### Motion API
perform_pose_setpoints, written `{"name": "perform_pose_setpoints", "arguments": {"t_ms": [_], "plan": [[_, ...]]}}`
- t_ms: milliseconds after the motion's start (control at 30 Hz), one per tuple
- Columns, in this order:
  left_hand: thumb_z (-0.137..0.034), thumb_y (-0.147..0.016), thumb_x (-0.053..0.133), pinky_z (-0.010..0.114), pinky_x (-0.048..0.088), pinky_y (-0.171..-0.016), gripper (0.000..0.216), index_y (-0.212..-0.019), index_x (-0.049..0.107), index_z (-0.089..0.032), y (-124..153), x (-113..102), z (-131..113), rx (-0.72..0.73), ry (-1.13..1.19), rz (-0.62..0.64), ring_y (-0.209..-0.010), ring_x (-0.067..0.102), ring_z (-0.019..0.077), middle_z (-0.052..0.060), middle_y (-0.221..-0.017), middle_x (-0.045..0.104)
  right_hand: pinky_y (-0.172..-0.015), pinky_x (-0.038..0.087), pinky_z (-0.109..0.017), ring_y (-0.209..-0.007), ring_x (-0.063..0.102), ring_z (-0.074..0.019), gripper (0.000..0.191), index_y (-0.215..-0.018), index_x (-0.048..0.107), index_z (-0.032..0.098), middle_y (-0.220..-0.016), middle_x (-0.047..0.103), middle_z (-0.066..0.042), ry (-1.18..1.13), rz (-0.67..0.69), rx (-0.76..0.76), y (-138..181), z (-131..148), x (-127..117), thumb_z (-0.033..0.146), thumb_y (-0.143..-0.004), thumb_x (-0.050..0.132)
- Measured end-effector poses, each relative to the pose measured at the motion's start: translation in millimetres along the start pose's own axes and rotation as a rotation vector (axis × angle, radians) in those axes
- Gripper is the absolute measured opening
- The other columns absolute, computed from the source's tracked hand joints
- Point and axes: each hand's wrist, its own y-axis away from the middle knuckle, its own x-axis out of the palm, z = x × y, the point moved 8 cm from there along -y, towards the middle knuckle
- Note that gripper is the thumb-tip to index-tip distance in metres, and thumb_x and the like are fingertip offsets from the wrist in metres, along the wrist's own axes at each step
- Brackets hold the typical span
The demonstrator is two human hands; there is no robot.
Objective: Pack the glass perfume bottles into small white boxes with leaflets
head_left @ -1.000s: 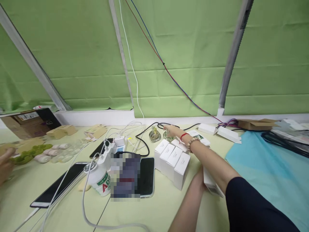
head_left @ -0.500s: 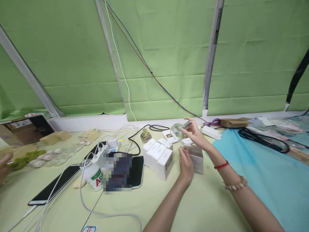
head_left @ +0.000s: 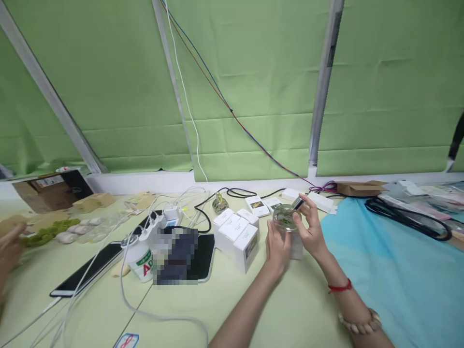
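Note:
My right hand grips a round clear glass bottle by its silver neck or cap, tilted, with dark green bits showing through the glass. Below it is a small white box, largely covered by my hands. Fingers of my left hand wrap round the box's left side, their tips close to the bottle. Left of my hands stands a cluster of several white boxes. Behind that cluster sits a similar round bottle with a yellowish top.
White cards lie behind my hands. Leftward are a phone, a white bottle, a tablet and tangled white cables. Another person's hand is at the far left. Blue cloth and a black cable coil lie right.
My right hand has lowered the glass bottle and brought it nearer, over the white box in my left hand. The view has shifted slightly.

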Motion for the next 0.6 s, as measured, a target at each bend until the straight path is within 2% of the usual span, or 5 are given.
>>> {"name": "perform_pose_setpoints", "arguments": {"t_ms": [67,167,267,433,600], "plan": [[-0.037,-0.089,0.032,0.035,0.042,-0.082,0.042,-0.121,0.039,-0.011,0,-1,1,0.014,-0.015,-0.028,-0.095,0.049,0.0211,0.014,-0.108,0.044,-0.091,0.041,-0.038,-0.103,0.05,-0.0179,0.044,-0.132,0.034,0.02,-0.127,0.043,-0.013,0.085,-0.044,-0.051,3,-4,-4,0.027,-0.089,0.041],[-0.035,-0.093,0.026,0.036,0.04,-0.085,0.037,-0.118,0.038,-0.01,0,0,-7,0.146,-0.044,-0.04,-0.1,0.048,0.0211,0.015,-0.109,0.043,-0.088,0.041,-0.039,-0.096,0.05,-0.0172,0.043,-0.132,0.033,0.02,-0.119,0.047,-0.011,0.162,-0.112,-0.055,5,-17,-10,0.027,-0.09,0.039],[-0.033,-0.094,0.025,0.035,0.041,-0.083,0.034,-0.118,0.036,-0.011,1,-1,-9,0.194,-0.045,-0.075,-0.098,0.048,0.0198,0.014,-0.11,0.042,-0.087,0.041,-0.038,-0.098,0.049,-0.0171,0.043,-0.133,0.03,0.019,-0.124,0.044,-0.012,0.188,-0.155,-0.073,6,-27,-13,0.026,-0.091,0.037],[-0.028,-0.094,0.027,0.032,0.04,-0.086,0.029,-0.118,0.033,-0.012,3,-8,-12,0.256,0.002,-0.173,-0.103,0.046,0.0179,0.014,-0.113,0.042,-0.089,0.037,-0.038,-0.103,0.048,-0.0183,0.04,-0.131,0.033,0.02,-0.125,0.043,-0.012,0.314,-0.15,-0.207,14,-20,-6,0.022,-0.091,0.036],[-0.03,-0.093,0.033,0.031,0.04,-0.087,0.034,-0.122,0.033,-0.012,5,-10,-24,0.376,-0.024,-0.18,-0.104,0.045,0.0173,0.014,-0.113,0.042,-0.08,0.035,-0.035,-0.089,0.048,-0.0171,0.027,-0.114,0.045,0.019,-0.099,0.055,-0.008,0.402,-0.116,-0.273,18,-4,4,0.016,-0.09,0.035]]}}
